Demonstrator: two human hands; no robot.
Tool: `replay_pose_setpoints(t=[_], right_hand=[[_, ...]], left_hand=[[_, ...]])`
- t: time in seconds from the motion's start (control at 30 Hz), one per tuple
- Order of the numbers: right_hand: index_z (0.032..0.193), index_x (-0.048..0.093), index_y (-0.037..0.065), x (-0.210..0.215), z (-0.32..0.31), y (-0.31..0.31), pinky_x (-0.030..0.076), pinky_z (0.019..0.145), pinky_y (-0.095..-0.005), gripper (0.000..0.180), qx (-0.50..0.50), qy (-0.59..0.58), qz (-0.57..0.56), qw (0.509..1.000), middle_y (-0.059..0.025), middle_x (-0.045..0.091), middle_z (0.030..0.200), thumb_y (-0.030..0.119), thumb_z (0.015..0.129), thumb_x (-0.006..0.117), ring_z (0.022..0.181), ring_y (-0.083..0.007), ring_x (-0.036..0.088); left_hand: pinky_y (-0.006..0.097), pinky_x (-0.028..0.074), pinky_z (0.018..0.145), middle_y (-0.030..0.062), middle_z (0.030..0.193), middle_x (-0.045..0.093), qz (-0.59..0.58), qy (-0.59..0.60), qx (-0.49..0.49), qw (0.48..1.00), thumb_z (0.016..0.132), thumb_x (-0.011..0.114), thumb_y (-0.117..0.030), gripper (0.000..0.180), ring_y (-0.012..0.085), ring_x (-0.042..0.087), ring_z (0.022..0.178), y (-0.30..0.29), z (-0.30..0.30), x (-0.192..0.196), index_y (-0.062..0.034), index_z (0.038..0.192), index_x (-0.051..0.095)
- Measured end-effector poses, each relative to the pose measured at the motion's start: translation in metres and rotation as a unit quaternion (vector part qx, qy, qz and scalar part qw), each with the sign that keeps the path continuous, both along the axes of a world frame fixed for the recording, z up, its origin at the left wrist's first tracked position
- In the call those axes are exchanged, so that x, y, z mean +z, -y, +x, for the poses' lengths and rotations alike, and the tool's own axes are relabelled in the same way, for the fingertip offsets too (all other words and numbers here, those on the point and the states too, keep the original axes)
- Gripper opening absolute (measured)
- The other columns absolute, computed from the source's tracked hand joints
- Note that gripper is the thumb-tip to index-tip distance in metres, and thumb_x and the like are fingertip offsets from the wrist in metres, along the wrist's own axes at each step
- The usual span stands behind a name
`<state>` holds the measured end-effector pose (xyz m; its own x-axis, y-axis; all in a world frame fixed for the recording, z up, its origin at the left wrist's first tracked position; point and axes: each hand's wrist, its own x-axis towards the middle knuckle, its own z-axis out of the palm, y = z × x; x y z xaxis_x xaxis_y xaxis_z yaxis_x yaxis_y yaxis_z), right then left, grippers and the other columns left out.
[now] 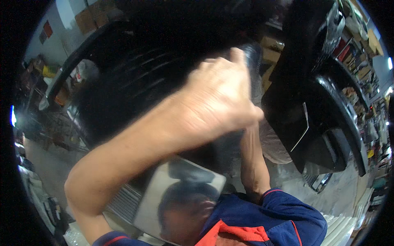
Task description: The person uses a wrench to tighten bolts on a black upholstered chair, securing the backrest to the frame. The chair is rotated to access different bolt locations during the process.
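My left arm reaches across the middle of the view, and my left hand [221,92] is bent over with its back toward me. Its fingers curl inward, slightly blurred; what they hold, if anything, is hidden. Underneath it, my right forearm [252,160] comes up from below, and the right hand is covered by the left. Both hands are at the right side of a large black chair [135,82] with a ribbed, shiny surface. A dark curved armrest [78,49] arcs along its left side. Whether either hand touches the chair cannot be told.
Another black chair [287,106] with a glossy curved armrest [340,102] stands at the right, a thin white strip lying on it. Close to my body is a pale, reflective panel [154,201]. Cartons [88,20] and cluttered shelves line the surroundings; clear plastic hangs at upper right.
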<state>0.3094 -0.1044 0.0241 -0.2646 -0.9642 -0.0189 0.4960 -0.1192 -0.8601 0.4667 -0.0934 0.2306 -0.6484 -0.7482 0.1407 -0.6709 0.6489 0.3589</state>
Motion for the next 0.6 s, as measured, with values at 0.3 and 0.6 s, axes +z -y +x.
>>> replay_pose_setpoints(t=[0.3, 0.6], right_hand=[[0.089, 0.071, -0.001, 0.011, -0.041, -0.098, 0.048, 0.078, -0.0382, 0.03, -0.091, -0.374, -0.163, 0.908, -0.011, 0.069, 0.09, 0.022, 0.106, 0.062, 0.092, -0.0264, 0.063], [0.101, 0.074, -0.007, -0.067, -0.154, -0.151, 0.06, 0.069, -0.033, 0.04, 0.055, -0.113, 0.109, 0.986, -0.0174, 0.078, 0.096, 0.03, 0.107, 0.061, 0.078, -0.023, 0.076]], left_hand=[[0.044, 0.056, 0.097, 0.0341, 0.118, 0.069, -0.027, 0.174, 0.163, 0.971, 0.063, 0.09, -0.068, 0.11, 0.0401, 0.071, 0.111, 0.018, -0.052, 0.0, 0.016, 0.125, 0.06], [0.041, 0.05, 0.101, 0.0209, 0.119, 0.067, 0.03, 0.175, 0.204, 0.963, 0.073, 0.087, -0.043, 0.079, 0.0295, 0.065, 0.111, 0.019, -0.061, 0.008, 0.0043, 0.129, 0.058]])
